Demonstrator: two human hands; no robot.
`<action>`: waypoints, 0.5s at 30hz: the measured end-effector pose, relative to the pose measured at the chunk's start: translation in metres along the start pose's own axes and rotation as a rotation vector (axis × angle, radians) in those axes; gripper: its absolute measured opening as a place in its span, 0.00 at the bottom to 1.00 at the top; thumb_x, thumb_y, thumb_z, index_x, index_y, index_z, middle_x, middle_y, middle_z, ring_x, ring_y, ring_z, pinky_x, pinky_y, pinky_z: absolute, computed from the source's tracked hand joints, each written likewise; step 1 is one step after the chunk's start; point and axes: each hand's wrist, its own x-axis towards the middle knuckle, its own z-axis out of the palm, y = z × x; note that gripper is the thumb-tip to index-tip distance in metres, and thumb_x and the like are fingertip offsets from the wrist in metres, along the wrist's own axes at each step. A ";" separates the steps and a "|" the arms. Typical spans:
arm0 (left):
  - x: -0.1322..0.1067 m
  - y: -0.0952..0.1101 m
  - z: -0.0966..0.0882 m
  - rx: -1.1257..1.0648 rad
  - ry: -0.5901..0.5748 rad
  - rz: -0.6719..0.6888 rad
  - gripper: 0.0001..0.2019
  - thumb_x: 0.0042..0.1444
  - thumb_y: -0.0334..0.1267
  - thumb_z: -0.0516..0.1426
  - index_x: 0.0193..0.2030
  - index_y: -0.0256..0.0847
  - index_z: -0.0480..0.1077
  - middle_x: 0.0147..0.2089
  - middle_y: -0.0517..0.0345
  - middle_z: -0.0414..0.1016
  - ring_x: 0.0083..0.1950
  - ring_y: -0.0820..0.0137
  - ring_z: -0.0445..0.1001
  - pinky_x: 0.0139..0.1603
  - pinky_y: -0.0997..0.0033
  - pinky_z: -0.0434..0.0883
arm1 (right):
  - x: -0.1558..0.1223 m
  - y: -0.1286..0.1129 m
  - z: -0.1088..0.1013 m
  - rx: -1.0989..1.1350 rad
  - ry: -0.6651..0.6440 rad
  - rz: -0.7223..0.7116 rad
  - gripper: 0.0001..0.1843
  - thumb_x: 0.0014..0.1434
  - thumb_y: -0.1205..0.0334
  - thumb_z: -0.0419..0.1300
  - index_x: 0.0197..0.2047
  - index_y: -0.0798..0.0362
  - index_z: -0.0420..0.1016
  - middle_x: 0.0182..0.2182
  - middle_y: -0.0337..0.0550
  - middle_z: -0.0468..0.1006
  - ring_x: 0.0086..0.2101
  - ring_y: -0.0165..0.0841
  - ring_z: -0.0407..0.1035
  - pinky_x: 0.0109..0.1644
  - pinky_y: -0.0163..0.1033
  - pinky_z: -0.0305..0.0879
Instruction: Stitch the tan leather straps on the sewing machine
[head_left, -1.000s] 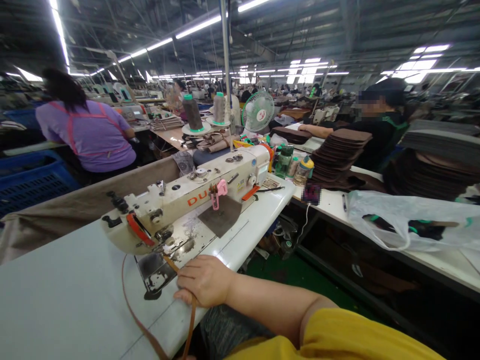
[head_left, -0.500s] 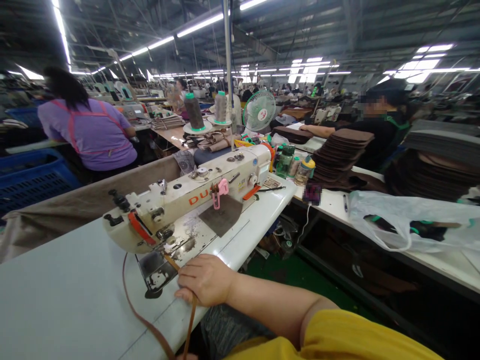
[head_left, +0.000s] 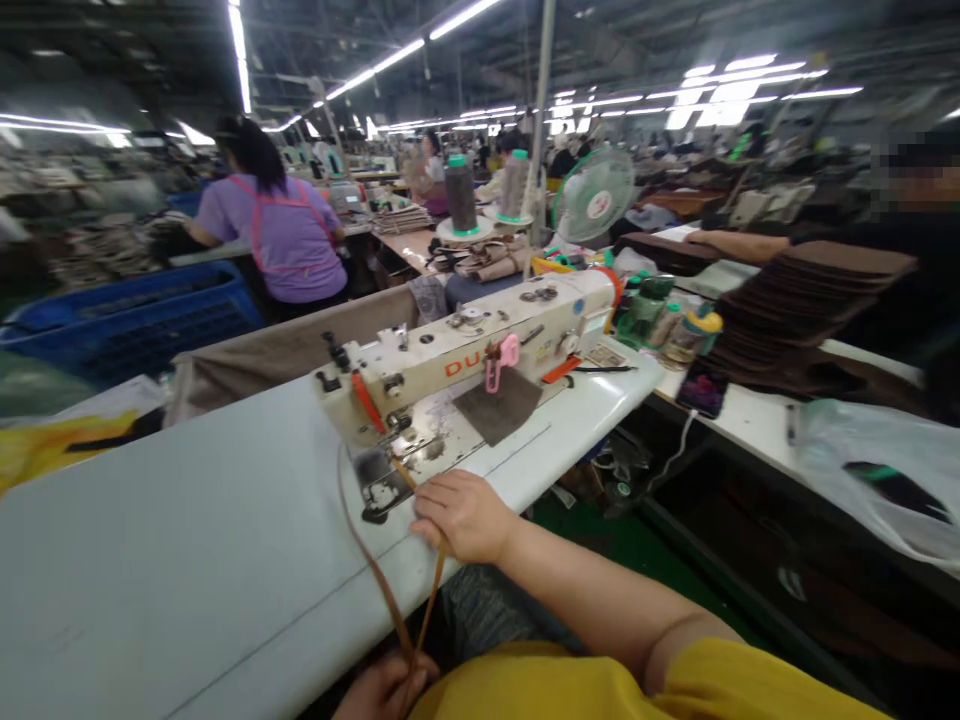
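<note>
A sewing machine (head_left: 480,340) stands on the white table, with a long, narrow brown strap (head_left: 384,583) running out from under its needle end. My right hand (head_left: 463,515) is closed round the strap just in front of the machine's foot, resting by the table edge. From there the strap drops to my left hand (head_left: 386,685), low at the table's front edge, whose fingers are closed on it. A second length of the strap curves from behind the needle end down to the same hand. The left hand is partly cut off by the frame's bottom.
A dark fabric piece (head_left: 499,405) lies on the machine bed. Thread cones (head_left: 461,197) stand behind. To the right are a phone (head_left: 701,388), a jar with a yellow lid (head_left: 694,335), stacked brown pieces (head_left: 806,310) and a plastic bag (head_left: 885,470). Co-workers sit at left and right.
The view has swung left, so the machine appears farther right. My left hand, barely visible before, now shows at the bottom with the strap. My right hand keeps its grip near the foot.
</note>
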 end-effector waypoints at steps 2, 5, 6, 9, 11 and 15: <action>-0.008 0.001 -0.003 -0.002 -0.011 0.029 0.19 0.51 0.55 0.60 0.38 0.42 0.82 0.43 0.50 0.87 0.51 0.51 0.82 0.56 0.63 0.75 | 0.001 0.000 -0.001 0.043 0.018 0.001 0.18 0.78 0.52 0.52 0.44 0.53 0.77 0.42 0.49 0.83 0.45 0.37 0.76 0.49 0.43 0.69; -0.022 0.017 -0.012 -0.157 0.054 0.069 0.25 0.57 0.49 0.59 0.57 0.37 0.77 0.55 0.46 0.84 0.59 0.54 0.79 0.62 0.63 0.71 | 0.002 0.001 0.001 0.077 0.045 0.009 0.18 0.77 0.53 0.52 0.48 0.54 0.79 0.45 0.51 0.84 0.47 0.40 0.76 0.51 0.47 0.71; -0.025 0.023 -0.014 -0.205 0.066 0.090 0.24 0.61 0.49 0.57 0.58 0.37 0.76 0.56 0.48 0.83 0.59 0.56 0.78 0.63 0.62 0.70 | 0.003 0.002 0.001 0.082 0.044 0.009 0.18 0.77 0.53 0.52 0.48 0.54 0.79 0.45 0.51 0.84 0.47 0.41 0.76 0.52 0.47 0.71; -0.027 0.031 -0.016 -0.185 0.026 0.111 0.22 0.65 0.53 0.53 0.50 0.38 0.79 0.51 0.49 0.83 0.57 0.55 0.78 0.62 0.60 0.70 | 0.003 0.001 0.001 0.077 0.037 0.006 0.17 0.77 0.55 0.53 0.49 0.55 0.80 0.46 0.51 0.84 0.48 0.42 0.77 0.54 0.48 0.71; -0.026 0.030 -0.014 -0.107 -0.009 0.056 0.22 0.63 0.52 0.54 0.44 0.35 0.80 0.46 0.45 0.84 0.53 0.52 0.79 0.58 0.57 0.73 | 0.004 0.000 -0.001 0.066 0.041 0.005 0.17 0.77 0.55 0.53 0.49 0.55 0.81 0.47 0.51 0.85 0.49 0.42 0.77 0.55 0.49 0.71; -0.031 0.039 -0.018 -0.164 0.048 0.029 0.21 0.62 0.50 0.57 0.51 0.36 0.79 0.52 0.46 0.84 0.56 0.53 0.79 0.61 0.58 0.71 | 0.004 -0.001 -0.002 0.059 0.048 0.000 0.17 0.77 0.56 0.52 0.49 0.55 0.81 0.47 0.52 0.85 0.49 0.42 0.77 0.54 0.49 0.72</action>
